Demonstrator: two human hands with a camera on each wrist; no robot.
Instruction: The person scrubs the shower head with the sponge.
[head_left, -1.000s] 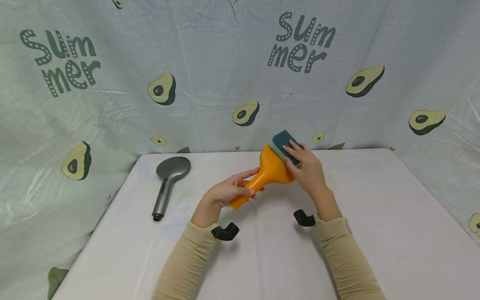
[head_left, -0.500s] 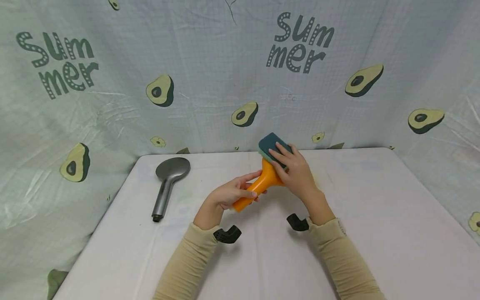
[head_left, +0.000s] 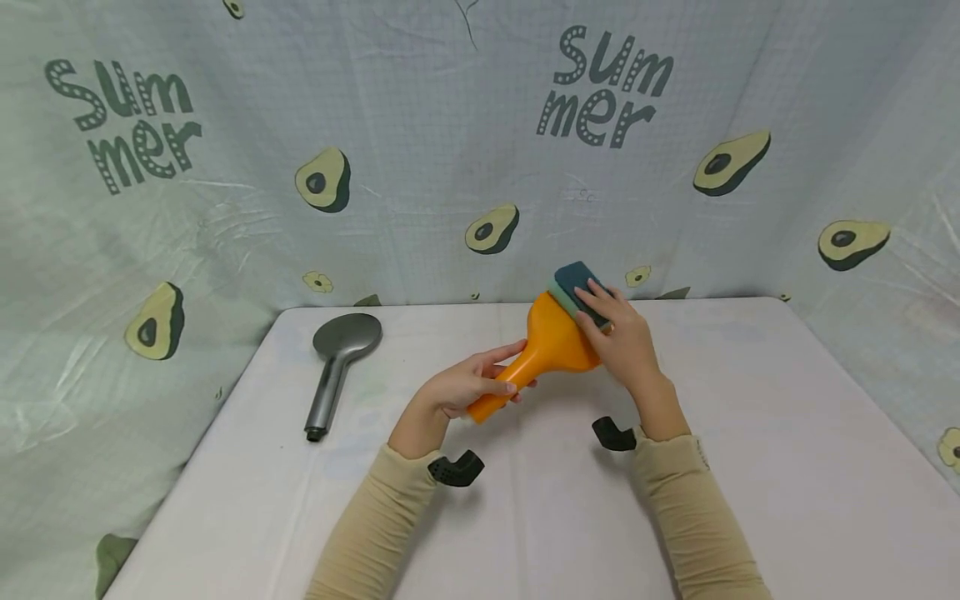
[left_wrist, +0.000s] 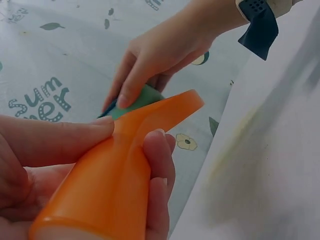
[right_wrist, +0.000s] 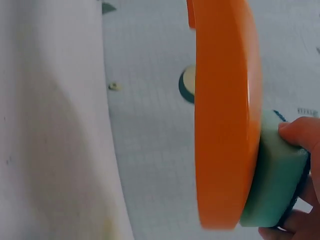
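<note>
My left hand point(head_left: 468, 385) grips the handle of an orange plastic tool point(head_left: 551, 337) with a wide, flared head. The tool is held tilted above the table, its head up and to the right. My right hand point(head_left: 624, 337) holds a two-layer scouring sponge point(head_left: 573, 287), dark teal outside and pale green inside. In the right wrist view, the green side of the sponge point(right_wrist: 272, 172) touches the face of the orange head point(right_wrist: 225, 125). The left wrist view shows thumb and fingers around the orange handle point(left_wrist: 107, 185), with the sponge point(left_wrist: 142, 102) partly hidden behind the tool.
A grey shower head point(head_left: 341, 354) lies on the left part of the white-covered table point(head_left: 750, 400). Behind the table hangs a pale curtain point(head_left: 420, 108) with avocado prints. A black curved piece point(head_left: 457, 468) sits at each wrist.
The right hand slid the sponge left across the orange head, then back right to near the head's far edge. The left hand shifted slightly right, still gripping the handle. The shower head stayed put.
</note>
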